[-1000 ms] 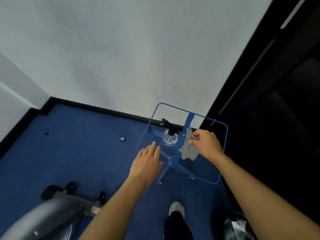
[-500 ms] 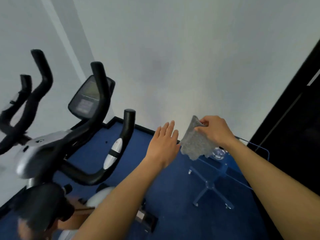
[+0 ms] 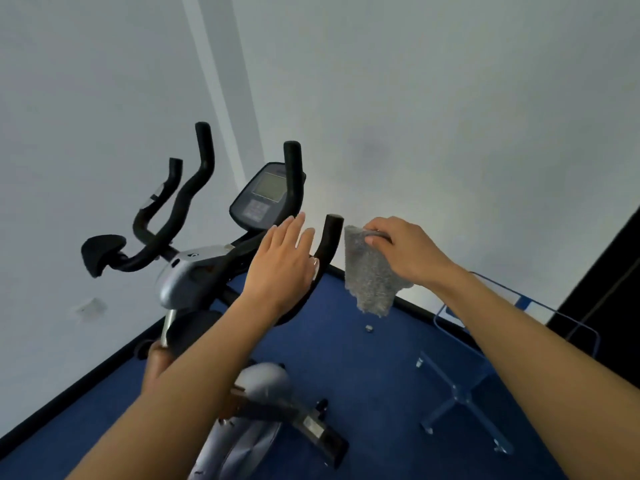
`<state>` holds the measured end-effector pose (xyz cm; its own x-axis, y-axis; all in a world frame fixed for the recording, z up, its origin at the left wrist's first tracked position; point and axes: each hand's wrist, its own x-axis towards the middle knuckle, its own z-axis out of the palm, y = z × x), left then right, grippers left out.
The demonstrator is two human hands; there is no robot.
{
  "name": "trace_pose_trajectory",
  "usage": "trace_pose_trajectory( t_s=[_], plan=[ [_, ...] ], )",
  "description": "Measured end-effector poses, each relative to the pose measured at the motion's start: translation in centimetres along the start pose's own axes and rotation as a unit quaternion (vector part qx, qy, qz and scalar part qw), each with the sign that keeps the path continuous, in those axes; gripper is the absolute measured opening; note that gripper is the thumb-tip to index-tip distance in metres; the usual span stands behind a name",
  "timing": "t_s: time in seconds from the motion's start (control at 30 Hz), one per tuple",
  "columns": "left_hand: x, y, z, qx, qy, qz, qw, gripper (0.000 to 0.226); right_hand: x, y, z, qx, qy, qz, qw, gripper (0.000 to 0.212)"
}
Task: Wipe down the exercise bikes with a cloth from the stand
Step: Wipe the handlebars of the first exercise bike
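Observation:
A grey cloth (image 3: 372,277) hangs from my right hand (image 3: 405,251), which pinches its top edge just right of the bike's near black handlebar tip (image 3: 331,233). My left hand (image 3: 282,268) is flat with fingers apart, hovering in front of that same handlebar and holding nothing. The exercise bike (image 3: 194,271) stands at centre left, silver body, black curved handlebars and a dark console (image 3: 265,199) with a grey screen. The blue wire stand (image 3: 485,362) is at the lower right, partly hidden by my right forearm.
Blue carpet (image 3: 363,375) covers the floor, with a small metal bit (image 3: 369,328) lying on it. White walls meet in a corner behind the bike. A dark doorway (image 3: 616,271) is at the far right. The bike's base and flywheel housing (image 3: 263,403) sit below my left arm.
The view swung from the stand toward the bike. My right hand lifted the cloth off the stand and carried it up next to the handlebar; my left hand rose in front of the handlebar.

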<state>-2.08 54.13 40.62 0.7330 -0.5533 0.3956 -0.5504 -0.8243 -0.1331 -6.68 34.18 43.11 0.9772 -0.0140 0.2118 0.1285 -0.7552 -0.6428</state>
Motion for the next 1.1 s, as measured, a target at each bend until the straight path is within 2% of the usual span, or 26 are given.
trace_pose_trajectory(
  t_s=[0.17, 0.33, 0.67, 0.83, 1.1],
  plan=[
    [0.4, -4.1, -0.8, -0.023, 0.022, -0.046, 0.998, 0.049, 1.0, -3.2, 0.1, 0.022, -0.028, -0.011, 0.999, 0.009],
    [2.8, -9.0, -0.8, -0.051, 0.015, -0.042, 0.998, 0.048, 4.1, -7.0, 0.9, 0.053, -0.020, -0.011, 0.998, 0.010],
    [11.0, -16.4, 0.5, -0.095, 0.034, 0.077, 0.992, 0.049, 10.4, -11.1, 4.5, 0.007, 0.085, 0.036, 0.996, 0.009],
    [15.1, -16.6, 0.2, -0.144, 0.082, 0.119, 0.979, 0.045, 12.1, -11.4, 5.0, -0.026, 0.101, 0.052, 0.993, 0.013],
    [17.6, -16.1, 0.1, -0.155, 0.122, 0.206, 0.958, 0.031, 15.4, -10.2, 5.5, 0.030, 0.223, 0.020, 0.974, 0.010]
  ],
)
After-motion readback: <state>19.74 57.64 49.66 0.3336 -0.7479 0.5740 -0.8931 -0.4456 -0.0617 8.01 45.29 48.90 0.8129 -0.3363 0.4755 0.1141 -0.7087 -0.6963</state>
